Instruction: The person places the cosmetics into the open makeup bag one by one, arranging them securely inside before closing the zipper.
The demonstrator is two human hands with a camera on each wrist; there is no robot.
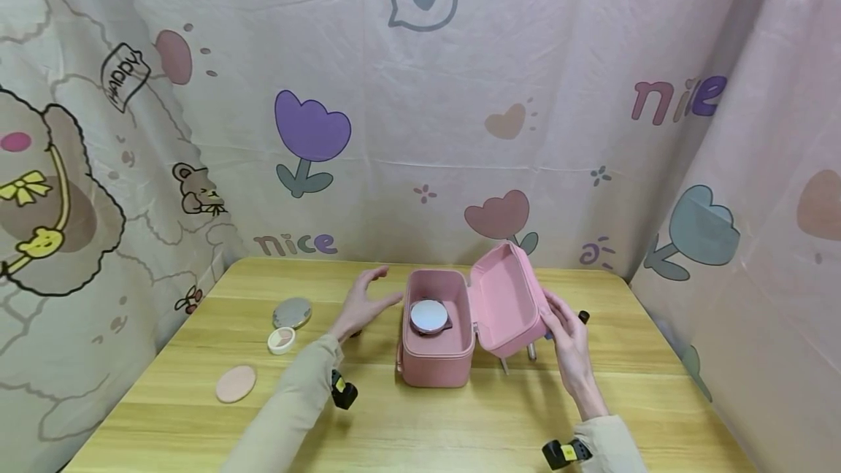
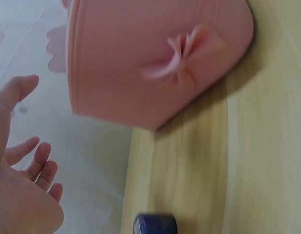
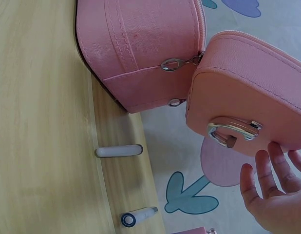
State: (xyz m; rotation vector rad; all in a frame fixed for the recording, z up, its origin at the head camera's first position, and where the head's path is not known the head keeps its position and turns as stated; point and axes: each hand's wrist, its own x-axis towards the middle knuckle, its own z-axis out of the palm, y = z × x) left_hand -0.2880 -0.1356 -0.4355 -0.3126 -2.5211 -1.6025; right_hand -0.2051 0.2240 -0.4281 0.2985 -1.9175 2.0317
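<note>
A pink cosmetic case point(image 1: 436, 367) stands on the table with its lid point(image 1: 504, 298) swung out to the right. Inside the case lies a round compact point(image 1: 429, 317) with a pale, shiny top. My right hand point(image 1: 570, 341) is at the lid's outer side; its spread fingertips point(image 3: 274, 148) touch the outer face near the metal-ringed handle point(image 3: 233, 130). To the left of the case my left hand point(image 1: 366, 304) hovers, fingers apart and holding nothing. A pink bow point(image 2: 184, 58) on the case's side faces it in the left wrist view.
At left lie a silver round compact point(image 1: 292, 312), a small white-rimmed round palette point(image 1: 281, 340) and a pinkish oval pad point(image 1: 236, 384). White tubes point(image 3: 119, 150) lie beyond the lid. A dark blue-capped item point(image 2: 155, 224) is near my left hand. Printed curtains point(image 1: 420, 130) surround the table.
</note>
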